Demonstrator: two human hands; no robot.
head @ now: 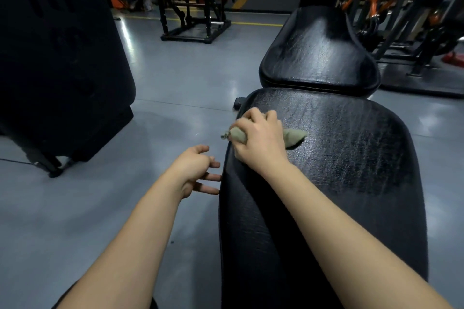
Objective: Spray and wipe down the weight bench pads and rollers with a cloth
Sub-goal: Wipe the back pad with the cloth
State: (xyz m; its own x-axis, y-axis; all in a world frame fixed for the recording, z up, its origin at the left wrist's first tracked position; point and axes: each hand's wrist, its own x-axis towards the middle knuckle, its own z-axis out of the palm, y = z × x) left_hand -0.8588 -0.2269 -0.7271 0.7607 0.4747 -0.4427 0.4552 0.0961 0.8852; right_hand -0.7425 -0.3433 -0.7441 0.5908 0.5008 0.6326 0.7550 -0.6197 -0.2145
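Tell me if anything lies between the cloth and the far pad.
Nothing visible does. The right hand holds the cloth on the near pad, and the surface from there to the far pad shows no object, only the gap between the pads. The left hand is beside the pad's left edge, off that path.

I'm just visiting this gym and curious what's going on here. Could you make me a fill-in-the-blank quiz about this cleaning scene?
1. The right-hand grip holds a bunched greenish ____.
2. It presses that onto the long bench pad, which is coloured ____.
3. The left-hand grip, fingers loose beside the pad's edge, holds ____.
4. The shiny floor is coloured ____.
Missing words: cloth; black; nothing; grey.
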